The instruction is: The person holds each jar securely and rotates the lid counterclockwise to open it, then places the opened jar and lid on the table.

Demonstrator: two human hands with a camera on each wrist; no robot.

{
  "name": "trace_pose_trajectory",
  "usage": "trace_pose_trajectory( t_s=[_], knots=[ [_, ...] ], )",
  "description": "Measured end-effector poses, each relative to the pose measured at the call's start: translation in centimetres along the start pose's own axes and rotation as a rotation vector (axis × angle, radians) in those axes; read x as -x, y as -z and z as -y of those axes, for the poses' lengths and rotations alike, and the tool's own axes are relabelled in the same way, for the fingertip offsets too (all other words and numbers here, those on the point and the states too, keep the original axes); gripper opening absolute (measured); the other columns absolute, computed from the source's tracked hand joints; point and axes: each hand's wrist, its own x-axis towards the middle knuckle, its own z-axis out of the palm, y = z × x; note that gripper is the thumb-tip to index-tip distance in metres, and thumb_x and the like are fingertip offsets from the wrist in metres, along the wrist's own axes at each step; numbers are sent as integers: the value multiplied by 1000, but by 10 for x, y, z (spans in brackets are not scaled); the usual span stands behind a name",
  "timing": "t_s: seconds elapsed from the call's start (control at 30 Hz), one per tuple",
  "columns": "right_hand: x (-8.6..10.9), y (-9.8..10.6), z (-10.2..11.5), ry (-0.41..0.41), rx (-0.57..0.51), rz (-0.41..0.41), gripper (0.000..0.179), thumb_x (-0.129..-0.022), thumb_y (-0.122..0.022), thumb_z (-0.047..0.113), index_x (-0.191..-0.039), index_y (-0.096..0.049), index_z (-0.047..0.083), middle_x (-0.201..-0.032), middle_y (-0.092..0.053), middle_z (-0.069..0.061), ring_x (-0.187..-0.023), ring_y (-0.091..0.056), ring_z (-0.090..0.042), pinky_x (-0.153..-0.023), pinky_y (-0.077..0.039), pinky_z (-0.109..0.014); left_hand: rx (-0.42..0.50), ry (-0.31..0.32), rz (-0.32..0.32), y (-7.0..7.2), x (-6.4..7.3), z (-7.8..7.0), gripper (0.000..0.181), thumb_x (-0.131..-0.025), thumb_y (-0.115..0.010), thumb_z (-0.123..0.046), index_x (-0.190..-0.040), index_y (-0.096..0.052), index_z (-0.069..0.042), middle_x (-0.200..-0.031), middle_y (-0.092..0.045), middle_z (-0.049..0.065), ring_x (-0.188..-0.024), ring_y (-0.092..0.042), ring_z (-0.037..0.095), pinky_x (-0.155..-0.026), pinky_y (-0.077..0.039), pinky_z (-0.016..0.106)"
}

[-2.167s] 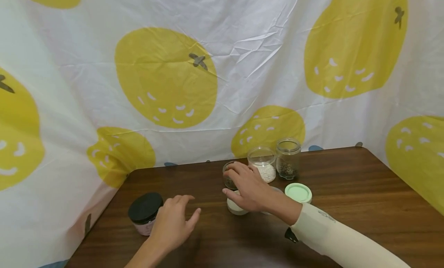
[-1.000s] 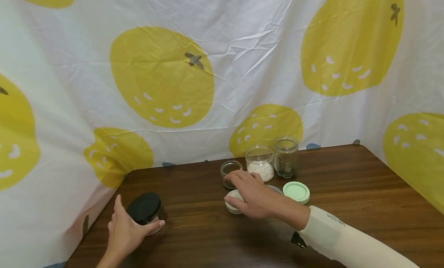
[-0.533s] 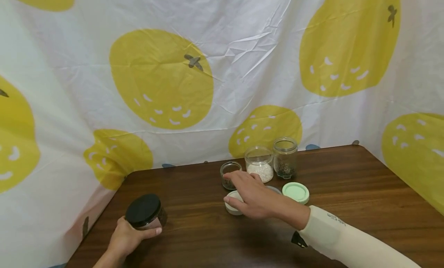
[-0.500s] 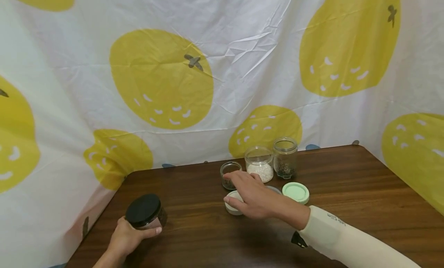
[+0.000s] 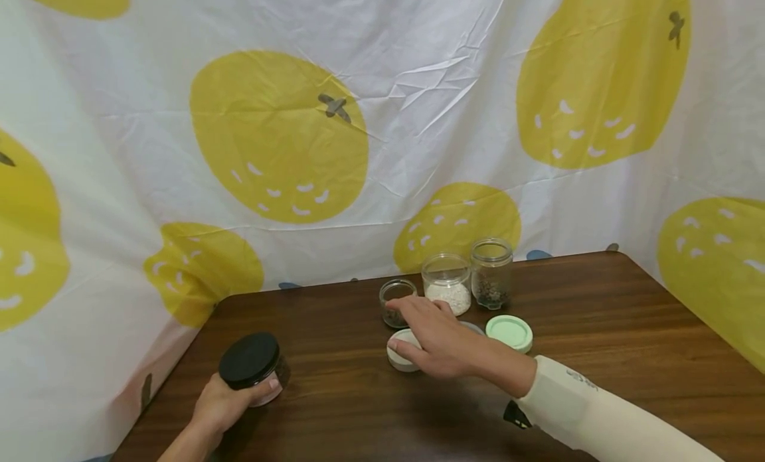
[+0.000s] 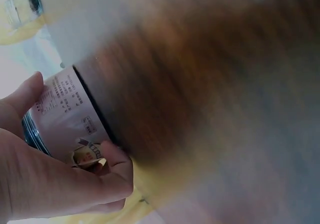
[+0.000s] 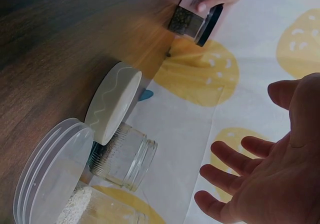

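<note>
Jar with black lid [image 5: 249,361], at the left of the table [image 5: 335,415]: I have the left hand [image 5: 221,403] gripping it low on the side, thumb across the front, fingers curled round the far side. Lid on; a pale pink label [image 6: 67,109] with printed text wraps the body. From my feeds I cannot tell whether the base touches the wood.

Right hand [image 5: 439,339], well apart from that jar: fingers spread and gently bent, holding nothing, over a cream lid [image 5: 399,361] and a translucent lid [image 5: 473,327], the latter partly hidden. Green lid [image 5: 509,332] lies just beside these, on the sleeve side.

Behind, I note three uncapped clear jars in a row: a small jar [image 5: 391,310], a wider jar [image 5: 447,295] of white material, and a tall jar [image 5: 492,279] with dark pieces low inside.

Backdrop: white cloth [image 5: 418,137] printed with yellow fruit.
</note>
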Motion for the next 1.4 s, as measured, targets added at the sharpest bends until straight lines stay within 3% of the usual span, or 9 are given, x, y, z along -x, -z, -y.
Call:
trace_pose_trajectory(
  t_s=[0.27, 0.4, 0.5, 0.8, 1.07, 1.4],
  knots=[
    [-1, 0, -2, 1, 1, 9, 57, -104, -54, 39, -151, -39, 11, -153, -45, -7, -145, -37, -28, -110, -29, -58, 52, 0, -18, -1, -1, -1, 109, -72, -86, -58, -140, -40, 14, -139, -50, 37, -125, -48, 56, -101, -42, 65],
    [0, -1, -2, 5, -4, 17, 56, -104, -54, 40, -150, -40, 11, -153, -45, -8, -145, -38, -28, -110, -29, -59, 40, 25, -25, -3, 1, -1, 131, -70, -86, -61, -144, -17, 22, -137, -43, 45, -125, -45, 59, -104, -40, 65],
    [0, -2, -2, 3, -4, 23, 54, -104, -54, 40, -149, -42, 13, -152, -45, -8, -145, -38, -29, -111, -29, -59, 25, 36, -30, -4, 3, -2, 137, -69, -85, -63, -143, -6, 21, -134, -41, 47, -124, -45, 60, -103, -40, 66],
    [1, -4, -3, 9, 0, 24, 50, -104, -54, 39, -146, -45, 14, -150, -47, -7, -144, -39, -29, -109, -30, -59, -14, -44, -69, -6, 5, -5, 114, -67, -89, -56, -143, -36, 11, -136, -54, 34, -123, -52, 53, -100, -43, 64],
    [1, -4, -4, 9, -3, 36, 48, -105, -53, 39, -146, -45, 15, -151, -46, -7, -145, -38, -29, -108, -30, -60, -32, -105, -78, -8, 12, -10, 110, -68, -88, -58, -143, -40, 6, -136, -56, 30, -122, -55, 50, -98, -44, 63],
    [3, -5, -5, 6, -5, 42, 49, -105, -54, 39, -146, -46, 14, -151, -47, -8, -145, -37, -29, -108, -30, -60, 7, -201, -80, -24, 36, -34, 99, -72, -86, -58, -142, -44, -2, -132, -61, 22, -119, -61, 39, -92, -50, 53]
  ],
)
